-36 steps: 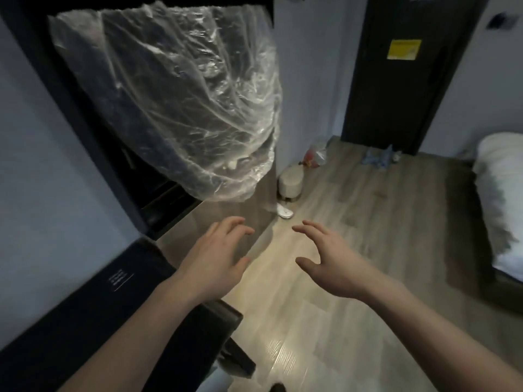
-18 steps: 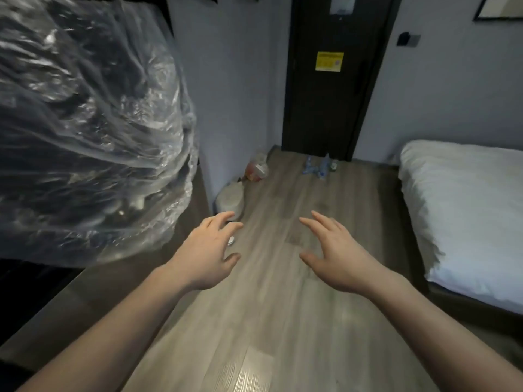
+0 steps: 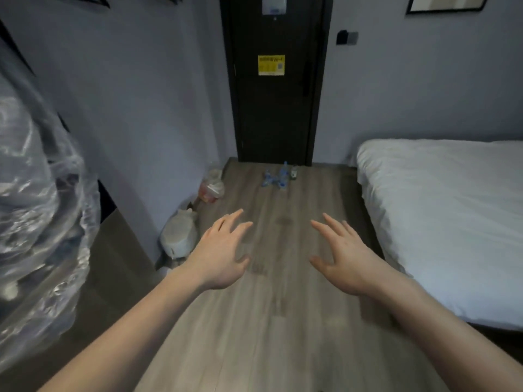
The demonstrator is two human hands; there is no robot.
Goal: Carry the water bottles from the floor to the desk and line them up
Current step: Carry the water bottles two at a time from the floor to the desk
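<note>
A small cluster of clear water bottles with blue labels (image 3: pixel 276 179) lies on the wooden floor far ahead, just in front of the dark door. One stands upright, the others lie on their sides. My left hand (image 3: pixel 223 250) and my right hand (image 3: pixel 342 256) are stretched out in front of me over the floor, palms down, fingers spread, holding nothing. Both hands are far short of the bottles. The desk is not clearly in view.
A white bed (image 3: pixel 441 222) fills the right side. A large crumpled clear plastic sheet (image 3: pixel 36 216) hangs at the left. A white bin (image 3: pixel 181 233) and a bag with food containers (image 3: pixel 212 188) sit by the left wall. The dark door (image 3: pixel 274 80) closes off the far end.
My view has swung right, away from the plastic sheet and toward the door and bed. The bottles now sit straight ahead. Both hands stay empty and spread.
</note>
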